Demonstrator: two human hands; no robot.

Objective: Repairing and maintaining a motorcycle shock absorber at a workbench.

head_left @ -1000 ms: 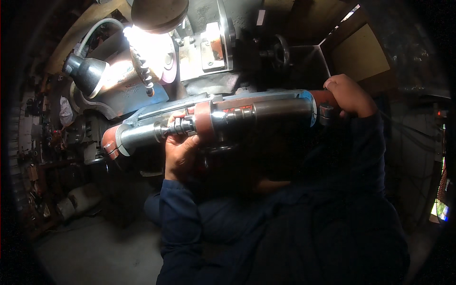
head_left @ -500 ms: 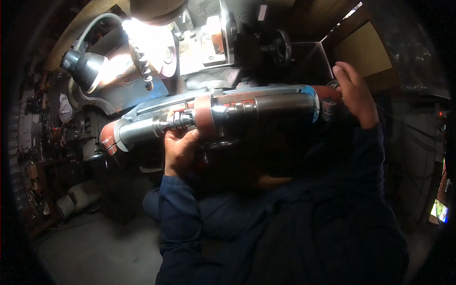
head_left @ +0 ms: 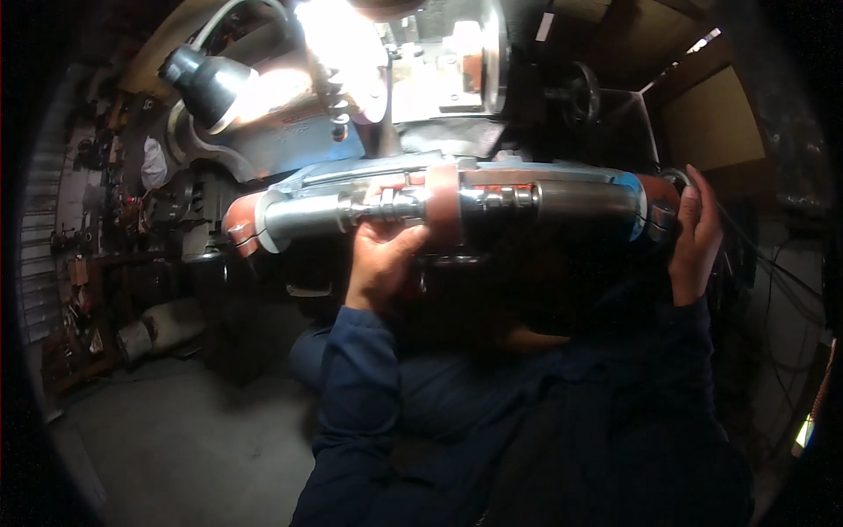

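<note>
A stepped metal shaft (head_left: 391, 207) lies lengthwise in a long fixture between two steel cylinders, the left cylinder (head_left: 306, 213) and the right cylinder (head_left: 584, 209). From below, my left hand (head_left: 386, 255) closes around the shaft's left part, its thumb against the reddish middle collar (head_left: 445, 206). More of the shaft shows right of that collar. At the fixture's right end, my right hand (head_left: 698, 233) rests beside a reddish clamp (head_left: 659, 206), its fingers stretched upward against a round metal rim (head_left: 678, 178). The thumb of that hand is hidden.
Behind the fixture stands a machine with a brightly lit wheel (head_left: 351, 75) and a handwheel (head_left: 580, 92). A black lamp (head_left: 206, 88) and a twisted hose (head_left: 338, 119) hang close by at the left. A blue-grey ledge (head_left: 378, 165) runs behind the shaft.
My view has shifted, so the machine sits further right in the picture. My right hand has come lower against the right end, while my left hand keeps its hold on the shaft.
</note>
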